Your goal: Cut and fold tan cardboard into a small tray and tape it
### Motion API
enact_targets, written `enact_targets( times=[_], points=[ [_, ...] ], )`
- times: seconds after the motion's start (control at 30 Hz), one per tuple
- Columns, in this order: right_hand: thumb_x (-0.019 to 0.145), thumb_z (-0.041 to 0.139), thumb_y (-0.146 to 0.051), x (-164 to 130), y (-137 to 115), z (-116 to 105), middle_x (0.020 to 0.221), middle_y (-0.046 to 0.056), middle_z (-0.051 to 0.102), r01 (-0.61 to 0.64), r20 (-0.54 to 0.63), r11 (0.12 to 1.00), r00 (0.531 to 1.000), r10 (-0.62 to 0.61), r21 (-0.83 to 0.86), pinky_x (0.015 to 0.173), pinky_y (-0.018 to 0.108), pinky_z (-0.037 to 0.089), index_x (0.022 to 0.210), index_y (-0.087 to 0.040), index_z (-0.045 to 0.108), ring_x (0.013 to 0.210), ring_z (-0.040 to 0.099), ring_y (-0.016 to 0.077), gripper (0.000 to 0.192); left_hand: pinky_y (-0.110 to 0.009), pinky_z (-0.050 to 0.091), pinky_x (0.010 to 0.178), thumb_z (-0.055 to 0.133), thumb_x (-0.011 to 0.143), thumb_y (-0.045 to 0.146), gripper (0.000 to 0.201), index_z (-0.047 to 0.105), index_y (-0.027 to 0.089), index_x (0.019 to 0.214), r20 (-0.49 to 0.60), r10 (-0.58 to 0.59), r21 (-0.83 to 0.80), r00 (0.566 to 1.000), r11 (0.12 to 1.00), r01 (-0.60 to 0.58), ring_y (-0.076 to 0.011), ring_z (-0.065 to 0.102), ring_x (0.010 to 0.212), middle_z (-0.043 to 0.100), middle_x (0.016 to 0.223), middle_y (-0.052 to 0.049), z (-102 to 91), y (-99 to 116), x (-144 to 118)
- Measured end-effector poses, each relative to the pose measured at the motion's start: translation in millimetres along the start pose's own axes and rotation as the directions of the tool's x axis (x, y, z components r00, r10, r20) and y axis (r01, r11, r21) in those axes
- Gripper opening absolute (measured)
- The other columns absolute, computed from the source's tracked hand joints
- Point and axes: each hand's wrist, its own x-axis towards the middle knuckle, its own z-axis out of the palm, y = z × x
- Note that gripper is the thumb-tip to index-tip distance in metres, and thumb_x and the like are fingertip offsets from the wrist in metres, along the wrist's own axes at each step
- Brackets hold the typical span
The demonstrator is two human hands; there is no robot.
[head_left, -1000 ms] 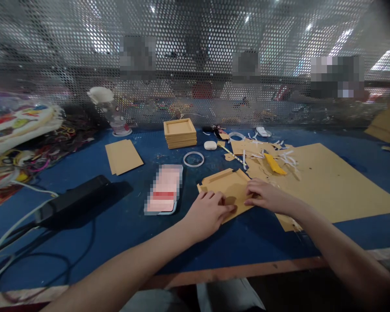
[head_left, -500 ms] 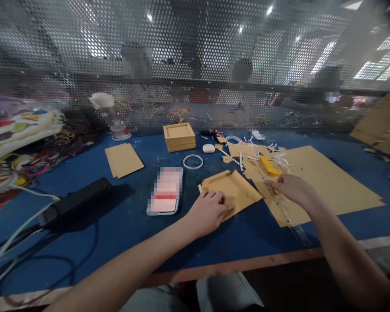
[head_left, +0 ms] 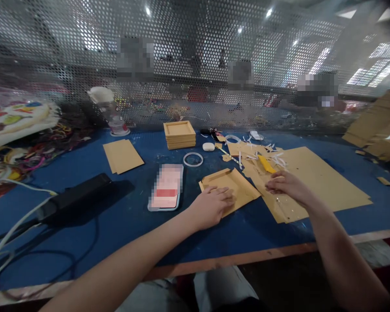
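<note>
A person sits at a blue table (head_left: 123, 216), both bare forearms reaching forward. The left hand (head_left: 211, 203) lies palm down, fingers spread flat, pressing on a folded brown cardboard piece (head_left: 234, 184) that rests on the table just in front of the person, near the middle. It grips nothing; it only holds the piece flat. The right hand (head_left: 287, 184) hovers just to the right of that piece, over the near-left corner of a large brown cardboard sheet (head_left: 325, 182). Its fingers are curled loosely inward, and whether its grip pinches anything cannot be told. Just beyond the right hand lies a yellow knife (head_left: 266, 164) among white paper strips (head_left: 279, 159) and torn cardboard scraps.

Farther back on the table stand a stack of shallow cardboard trays (head_left: 179, 134), a clear tape ring (head_left: 193, 159) and a small white case (head_left: 208, 146). To the left lie flat brown cards (head_left: 122, 156), a phone (head_left: 166, 188) with a blurred screen, and a long black device (head_left: 73, 199) with cables trailing off. Coloured bands and printed fabric are heaped at the far left. A perforated metal screen (head_left: 68, 43) stands along the back edge of the table, with other people dimly visible behind it.
</note>
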Motion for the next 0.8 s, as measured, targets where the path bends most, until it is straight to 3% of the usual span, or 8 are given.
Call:
enact_targets(
  times=[0.07, 0.13, 0.3, 0.4, 0.6, 0.8],
  points=[
    [0.068, 0.075, -0.034, -13.9, -3.8, 8.6, 0.072, 0.002, 0.066, 0.021, 0.031, 0.960, 0.999, -0.031, 0.278, 0.060, 0.028, 0.050, 0.101, -0.022, 0.052, 0.067, 0.064, 0.0178, 0.042, -0.038, 0.027, 0.108, 0.045, 0.090, 0.015, 0.037, 0.060, 0.027, 0.122, 0.001, 0.013, -0.019, 1.000, 1.000, -0.013, -0.0169, 0.041, 0.133, 0.057, 0.134, 0.001, 0.2, -1.8, 0.8],
    [0.073, 0.072, -0.038, -30.4, -7.8, 21.5, 0.065, -0.002, 0.060, 0.042, 0.060, 0.935, 0.996, -0.067, 0.353, 0.052, 0.024, 0.045, 0.102, -0.021, 0.054, 0.056, 0.057, 0.0131, 0.038, -0.037, 0.026, 0.108, 0.046, 0.090, 0.017, 0.035, 0.061, 0.027, 0.121, -0.004, 0.022, -0.035, 1.000, 0.999, -0.022, -0.0171, 0.041, 0.132, 0.057, 0.134, 0.001, 0.5, -3.4, 1.2],
    [0.078, 0.064, -0.053, -73.6, -14.9, 68.2, 0.064, -0.002, 0.059, 0.023, 0.290, 0.977, 0.953, -0.085, 0.211, 0.051, 0.024, 0.047, 0.078, -0.018, 0.055, 0.053, 0.057, 0.0111, 0.036, -0.039, 0.025, 0.109, 0.044, 0.090, 0.016, 0.037, 0.061, 0.027, 0.121, 0.005, 0.008, -0.050, 1.000, 0.999, -0.008, -0.0179, 0.041, 0.132, 0.055, 0.136, 0.001, -1.0, -4.9, 0.9],
    [0.082, 0.059, -0.053, -91.0, -15.7, 95.5, 0.061, -0.003, 0.060, -0.012, 0.379, 0.989, 0.924, -0.046, 0.148, 0.049, 0.025, 0.050, 0.077, -0.020, 0.050, 0.051, 0.059, 0.0124, 0.034, -0.042, 0.024, 0.110, 0.045, 0.086, 0.012, 0.042, 0.060, 0.027, 0.123, 0.040, 0.016, -0.059, 0.999, 0.998, -0.013, -0.0189, 0.038, 0.135, 0.054, 0.137, 0.001, -3.9, -5.1, 0.8],
    [0.086, 0.055, -0.042, -99.6, -15.6, 120.6, 0.049, -0.008, 0.055, -0.003, 0.384, 0.999, 0.923, -0.011, 0.036, 0.034, 0.020, 0.038, 0.093, -0.023, 0.050, 0.036, 0.050, 0.0108, 0.020, -0.043, 0.022, 0.112, 0.047, 0.085, 0.012, 0.044, 0.057, 0.026, 0.125, 0.043, 0.017, -0.040, 0.999, 0.999, -0.015, -0.0190, 0.036, 0.136, 0.054, 0.137, 0.001, -4.3, -4.1, -0.8],
    [0.085, 0.055, -0.049, -101.2, -25.1, 128.1, 0.043, -0.008, 0.049, 0.093, 0.231, 0.983, 0.971, -0.055, -0.158, 0.033, 0.022, 0.030, 0.086, -0.024, 0.051, 0.031, 0.044, 0.0111, 0.025, -0.043, 0.020, 0.113, 0.048, 0.087, 0.017, 0.040, 0.058, 0.026, 0.125, 0.030, 0.015, -0.025, 0.999, 1.000, -0.015, -0.0190, 0.034, 0.137, 0.053, 0.138, 0.000, -0.4, -4.0, -2.7]
  ],
)
